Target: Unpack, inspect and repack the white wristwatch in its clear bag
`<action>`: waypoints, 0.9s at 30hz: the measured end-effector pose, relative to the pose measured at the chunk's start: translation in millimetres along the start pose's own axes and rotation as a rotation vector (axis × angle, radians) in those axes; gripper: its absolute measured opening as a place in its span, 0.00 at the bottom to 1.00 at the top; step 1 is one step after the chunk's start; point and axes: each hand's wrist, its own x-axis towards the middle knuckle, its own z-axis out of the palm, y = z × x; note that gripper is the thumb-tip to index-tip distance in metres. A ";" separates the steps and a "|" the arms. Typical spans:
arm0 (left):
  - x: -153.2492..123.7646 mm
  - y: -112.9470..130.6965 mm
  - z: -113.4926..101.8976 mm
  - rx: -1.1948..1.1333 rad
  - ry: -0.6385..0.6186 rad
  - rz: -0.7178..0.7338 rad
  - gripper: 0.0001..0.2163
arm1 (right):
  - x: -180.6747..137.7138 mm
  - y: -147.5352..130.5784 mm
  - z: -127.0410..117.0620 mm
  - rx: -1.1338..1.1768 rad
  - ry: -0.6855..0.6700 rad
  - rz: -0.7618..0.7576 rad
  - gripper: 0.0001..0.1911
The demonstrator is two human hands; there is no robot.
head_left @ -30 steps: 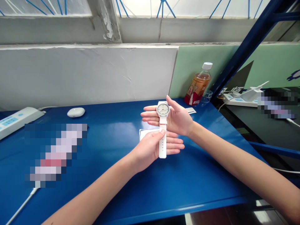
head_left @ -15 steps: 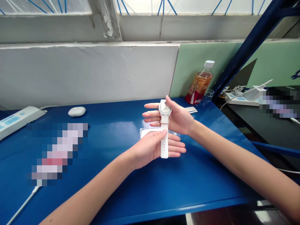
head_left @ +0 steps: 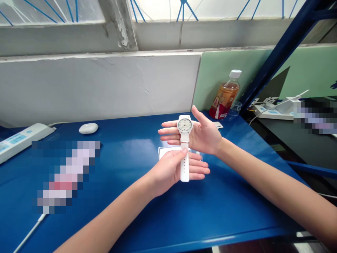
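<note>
A white wristwatch [head_left: 185,125] with a round, pale dial lies face up across both hands, its strap pointing toward me. My left hand [head_left: 171,167] is palm up, and its thumb presses the lower strap against the fingers, which stretch out to the right. Behind it, my right hand [head_left: 202,135] is also palm up, with fingers spread under the watch case. Its thumb stands raised, clear of the dial. Below the hands, a clear-edged white item [head_left: 163,151] on the desk is mostly covered.
On the blue desk [head_left: 126,196] are a white earbud case [head_left: 88,128], a power strip [head_left: 23,138] and a blurred-out device [head_left: 71,172] on a cable. A drink bottle [head_left: 225,96] stands at the back right beside a blue metal post [head_left: 276,49]. A small white card [head_left: 218,125] lies behind my right hand.
My right thumb has lifted off the watch's edge and now points up, leaving the dial fully visible. My left thumb remains on the strap. The view has tilted slightly.
</note>
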 end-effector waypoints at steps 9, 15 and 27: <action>1.2 -0.9 0.9 0.007 0.043 -0.008 0.18 | -0.5 0.1 -1.2 0.023 -0.003 0.012 0.44; 0.5 -0.4 -0.2 0.017 0.043 -0.025 0.17 | -0.6 0.4 -0.5 0.010 -0.005 0.016 0.45; -0.6 -1.1 1.9 -0.039 0.011 -0.031 0.18 | 2.1 2.9 -3.4 0.081 0.026 0.071 0.45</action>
